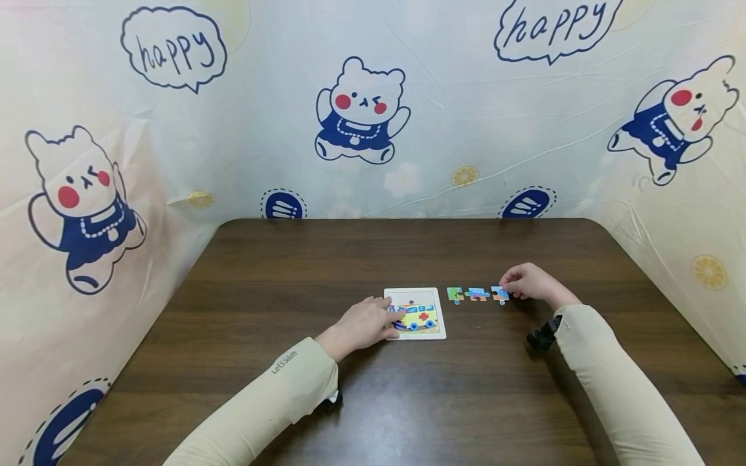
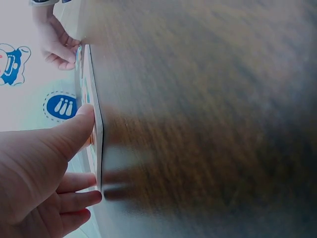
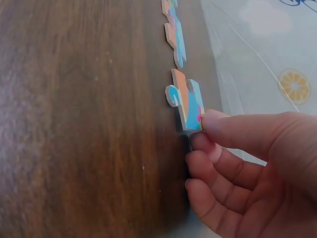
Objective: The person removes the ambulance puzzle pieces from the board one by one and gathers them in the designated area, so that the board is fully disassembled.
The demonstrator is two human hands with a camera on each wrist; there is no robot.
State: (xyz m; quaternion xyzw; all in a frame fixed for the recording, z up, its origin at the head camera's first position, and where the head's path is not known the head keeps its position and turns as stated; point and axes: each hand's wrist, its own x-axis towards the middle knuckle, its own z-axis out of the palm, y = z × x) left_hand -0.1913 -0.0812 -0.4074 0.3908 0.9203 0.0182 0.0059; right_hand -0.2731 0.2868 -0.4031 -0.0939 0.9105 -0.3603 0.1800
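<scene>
A square white-rimmed puzzle board (image 1: 428, 295) lies on the table, with a yellow ambulance picture filling its lower part. My left hand (image 1: 364, 322) rests at the board's left side, its index finger stretched over the picture; in the left wrist view the thumb (image 2: 85, 116) presses on the board. To the right of the board, my right hand (image 1: 530, 283) pinches the corner of a blue and orange puzzle piece (image 3: 190, 106) between thumb and fingers. Two more pieces, one green (image 1: 453, 294) and one blue (image 1: 478, 293), lie between that piece and the board.
The brown wooden table (image 1: 408, 401) extends on all sides of the board and pieces. Behind it hangs a pale curtain (image 1: 443, 129) printed with cartoon bears. A black wrist camera (image 1: 543, 335) sits below the right sleeve, close over the table.
</scene>
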